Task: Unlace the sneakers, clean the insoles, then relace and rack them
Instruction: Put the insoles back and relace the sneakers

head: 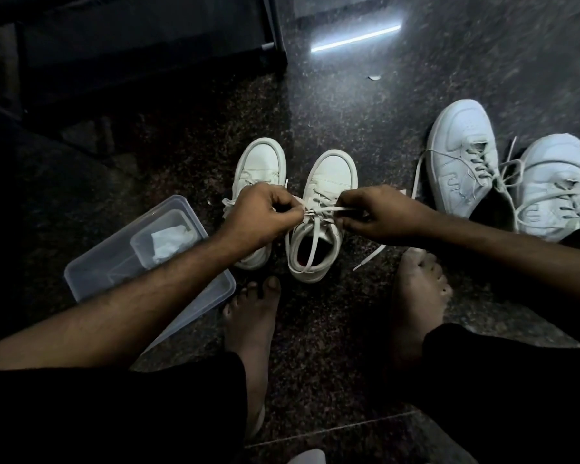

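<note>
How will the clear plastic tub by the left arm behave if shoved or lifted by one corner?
The plastic tub likely slides easily: it sits on a polished stone floor. Probably light, holding only a smaller container with a crumpled white wipe. Its thin translucent walls suggest it may flex when lifted by one corner.

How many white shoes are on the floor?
4: two in the middle, the left shoe partly behind a hand, the right shoe under both hands; two more at right, one beside the other.
</note>
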`<state>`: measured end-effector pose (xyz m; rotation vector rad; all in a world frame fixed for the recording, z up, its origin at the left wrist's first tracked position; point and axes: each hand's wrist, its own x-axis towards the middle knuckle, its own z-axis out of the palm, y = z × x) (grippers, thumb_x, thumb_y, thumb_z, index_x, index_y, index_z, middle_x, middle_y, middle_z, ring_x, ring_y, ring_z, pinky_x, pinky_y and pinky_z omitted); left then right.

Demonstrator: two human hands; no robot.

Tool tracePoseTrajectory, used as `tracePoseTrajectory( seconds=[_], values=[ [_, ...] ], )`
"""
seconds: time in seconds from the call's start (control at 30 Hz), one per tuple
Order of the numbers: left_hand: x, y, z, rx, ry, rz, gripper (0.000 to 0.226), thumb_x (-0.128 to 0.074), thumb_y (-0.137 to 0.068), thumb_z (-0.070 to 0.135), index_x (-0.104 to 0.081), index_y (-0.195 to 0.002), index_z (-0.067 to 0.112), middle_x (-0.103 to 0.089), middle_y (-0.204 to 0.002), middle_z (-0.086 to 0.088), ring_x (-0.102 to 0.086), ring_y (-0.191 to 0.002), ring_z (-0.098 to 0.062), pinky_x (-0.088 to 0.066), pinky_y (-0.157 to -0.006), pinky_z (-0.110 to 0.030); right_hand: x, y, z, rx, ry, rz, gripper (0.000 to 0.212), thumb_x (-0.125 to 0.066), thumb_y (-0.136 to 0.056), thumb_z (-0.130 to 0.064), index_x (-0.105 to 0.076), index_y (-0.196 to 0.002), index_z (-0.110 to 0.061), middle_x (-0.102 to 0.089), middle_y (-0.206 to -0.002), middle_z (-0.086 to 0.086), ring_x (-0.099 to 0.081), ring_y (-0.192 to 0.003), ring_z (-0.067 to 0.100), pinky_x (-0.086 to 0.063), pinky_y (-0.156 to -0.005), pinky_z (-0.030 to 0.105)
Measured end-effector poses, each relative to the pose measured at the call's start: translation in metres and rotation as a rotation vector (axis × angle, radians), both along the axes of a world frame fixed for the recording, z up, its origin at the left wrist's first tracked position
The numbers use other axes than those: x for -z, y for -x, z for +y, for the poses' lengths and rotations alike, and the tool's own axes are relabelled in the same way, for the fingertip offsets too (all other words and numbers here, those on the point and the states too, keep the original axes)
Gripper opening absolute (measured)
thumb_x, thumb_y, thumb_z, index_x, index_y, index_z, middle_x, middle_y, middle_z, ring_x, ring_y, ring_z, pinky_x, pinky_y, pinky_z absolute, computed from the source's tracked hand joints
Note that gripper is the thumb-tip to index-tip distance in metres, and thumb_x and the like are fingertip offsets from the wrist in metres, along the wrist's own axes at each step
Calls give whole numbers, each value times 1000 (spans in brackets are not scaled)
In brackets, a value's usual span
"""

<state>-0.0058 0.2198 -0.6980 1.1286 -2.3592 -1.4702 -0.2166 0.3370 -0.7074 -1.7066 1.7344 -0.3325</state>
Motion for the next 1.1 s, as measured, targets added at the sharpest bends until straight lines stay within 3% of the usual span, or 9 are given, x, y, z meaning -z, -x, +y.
tracePoseTrajectory(
  seconds=[0.13,0.27,0.37,0.47,0.6,0.7,0.87,0.97,1.1],
  values=[
    [1,-1,-2,-83,15,-3,16,-71,-88,11,-76,-73,7,-75,-75,5,-62,-55,5,-47,-53,-15,-4,2,1,-2,-54,3,23,-56,-88,-40,-53,-78,-20,-55,-65,-5,-53,-63,19,-39,-62,31],
    [3,-1,-2,-214,-40,54,19,-63,-92,11,-69,-75,6,-68,-67,3,-61,-52,-5,-46,-50,-18,-3,4,4,-24,-167,-19,26,-52,-79,-44,-50,-77,-19,-51,-60,-4,-47,-56,10,-42,-63,36],
    [1,2,0,-331,-244,175,24,-53,-91,9,-67,-75,-2,-67,-76,-12,-61,-71,-21,-53,-66,-32,1,7,5,-19,-209,-36,27,-53,-77,-42,-48,-75,-15,-49,-60,-2,-44,-56,12,-42,-63,38],
    [-9,8,-1,-483,-593,328,42,-44,-91,2,-66,-57,12,-68,-87,-20,-59,-85,-31,-49,-82,-40,4,8,3,-10,-217,-34,26,-60,-81,-34,-47,-74,-13,-50,-62,-2,-46,-59,15,-41,-62,37],
    [-16,9,-7,-541,-891,453,39,-44,-93,4,-61,-58,13,-68,-69,-5,-66,-67,-20,-51,-87,-38,7,9,1,101,-139,-65,15,-62,-86,-30,-52,-78,-22,-57,-68,-8,-54,-66,15,-41,-60,27],
    [-13,10,1,-403,-774,332,29,-56,-96,7,-50,-68,13,-45,-51,3,-42,-45,-13,-53,-63,-32,11,10,0,212,-165,-315,9,-63,-84,-24,-64,-92,-27,-72,-83,-6,-67,-77,17,-54,-75,36],
    [-5,7,12,175,-136,66,27,-81,-84,24,-57,-82,13,-54,-70,10,-48,-63,-8,-41,-59,-25,10,7,1,241,-151,-546,22,-71,-81,-42,-70,-96,-26,-73,-93,9,-61,-79,19,-53,-82,54],
    [-6,8,12,277,224,15,25,-84,-78,35,-65,-81,19,-56,-75,11,-54,-70,-2,-41,-62,-20,8,4,3,250,-143,-627,25,-73,-85,-40,-69,-91,-16,-72,-88,11,-58,-79,13,-51,-76,43],
    [0,7,10,278,343,-54,32,-84,-74,47,-68,-69,19,-50,-70,10,-47,-64,-4,-32,-59,-21,4,0,3,269,-149,-780,27,-65,-88,-32,-64,-89,-5,-65,-82,0,-55,-79,7,-46,-75,26]
  ],
)
